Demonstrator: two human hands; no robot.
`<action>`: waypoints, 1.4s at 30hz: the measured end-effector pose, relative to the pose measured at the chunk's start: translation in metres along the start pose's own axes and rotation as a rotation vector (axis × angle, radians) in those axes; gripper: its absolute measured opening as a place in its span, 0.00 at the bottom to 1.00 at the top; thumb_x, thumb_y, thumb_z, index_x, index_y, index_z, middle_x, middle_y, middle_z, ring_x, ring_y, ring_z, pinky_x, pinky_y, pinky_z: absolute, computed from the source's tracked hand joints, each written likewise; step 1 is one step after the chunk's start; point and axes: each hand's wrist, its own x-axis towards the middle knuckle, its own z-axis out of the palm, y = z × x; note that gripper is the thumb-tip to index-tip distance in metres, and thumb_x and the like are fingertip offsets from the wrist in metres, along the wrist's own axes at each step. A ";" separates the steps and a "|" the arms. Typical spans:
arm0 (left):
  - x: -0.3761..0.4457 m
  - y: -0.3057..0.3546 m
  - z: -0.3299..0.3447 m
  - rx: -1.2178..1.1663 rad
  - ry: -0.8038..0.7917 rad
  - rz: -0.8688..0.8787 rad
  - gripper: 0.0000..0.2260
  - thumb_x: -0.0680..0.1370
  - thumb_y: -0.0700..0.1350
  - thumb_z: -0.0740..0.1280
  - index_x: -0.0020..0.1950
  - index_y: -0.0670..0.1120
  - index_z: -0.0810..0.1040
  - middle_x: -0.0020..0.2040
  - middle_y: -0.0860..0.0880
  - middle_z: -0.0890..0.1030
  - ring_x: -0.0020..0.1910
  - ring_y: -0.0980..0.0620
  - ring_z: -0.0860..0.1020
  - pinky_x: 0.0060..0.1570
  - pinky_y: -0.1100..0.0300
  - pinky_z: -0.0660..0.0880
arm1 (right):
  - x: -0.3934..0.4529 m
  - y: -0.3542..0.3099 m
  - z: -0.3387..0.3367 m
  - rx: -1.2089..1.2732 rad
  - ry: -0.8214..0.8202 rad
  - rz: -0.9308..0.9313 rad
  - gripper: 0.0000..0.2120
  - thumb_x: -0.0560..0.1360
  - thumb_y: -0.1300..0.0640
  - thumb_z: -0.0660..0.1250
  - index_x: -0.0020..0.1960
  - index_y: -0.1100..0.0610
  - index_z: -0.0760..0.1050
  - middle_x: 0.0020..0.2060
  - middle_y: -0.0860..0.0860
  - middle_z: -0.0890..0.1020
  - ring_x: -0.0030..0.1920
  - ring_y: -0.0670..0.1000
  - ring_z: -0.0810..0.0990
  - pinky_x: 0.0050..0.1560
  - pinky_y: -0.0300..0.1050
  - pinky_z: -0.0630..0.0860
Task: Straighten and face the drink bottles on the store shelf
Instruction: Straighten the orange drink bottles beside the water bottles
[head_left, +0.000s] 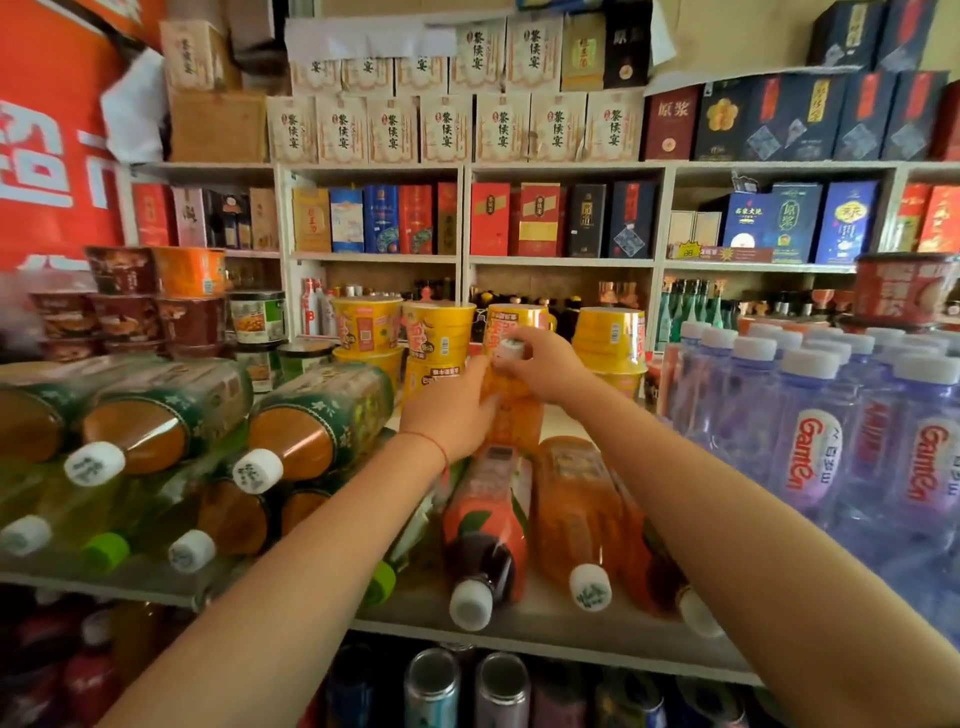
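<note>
My right hand (545, 364) is curled over the white cap of an upright orange bottle (511, 410), and my left hand (457, 410) wraps its body, both gripping it at the back of the shelf (519, 621) in front of the yellow noodle cups (439, 332). I judge the job barely begun: two orange bottles (530, 519) lie flat just in front with caps toward me, the tea bottles (249, 457) on the left are piled on their sides, and only the water bottles (831, 426) on the right stand in order
</note>
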 end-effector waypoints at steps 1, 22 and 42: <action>0.000 -0.001 0.001 0.008 -0.038 0.015 0.24 0.84 0.53 0.58 0.79 0.53 0.58 0.55 0.44 0.82 0.48 0.43 0.80 0.44 0.51 0.78 | 0.003 0.003 0.005 0.016 0.007 0.026 0.23 0.79 0.54 0.69 0.72 0.56 0.71 0.63 0.56 0.78 0.57 0.54 0.77 0.52 0.47 0.77; -0.125 -0.077 -0.099 0.432 0.126 -0.246 0.32 0.79 0.62 0.65 0.74 0.46 0.59 0.60 0.44 0.77 0.52 0.44 0.80 0.33 0.57 0.68 | -0.054 -0.086 0.074 -0.234 -0.254 -0.595 0.38 0.71 0.52 0.74 0.76 0.47 0.61 0.74 0.49 0.66 0.74 0.52 0.63 0.74 0.54 0.64; -0.090 -0.122 -0.092 -0.373 0.508 0.173 0.24 0.77 0.61 0.67 0.65 0.48 0.69 0.57 0.50 0.77 0.49 0.52 0.78 0.41 0.58 0.76 | -0.067 -0.108 0.092 -0.253 0.241 -0.370 0.39 0.67 0.45 0.78 0.70 0.53 0.63 0.63 0.51 0.73 0.61 0.55 0.74 0.52 0.54 0.80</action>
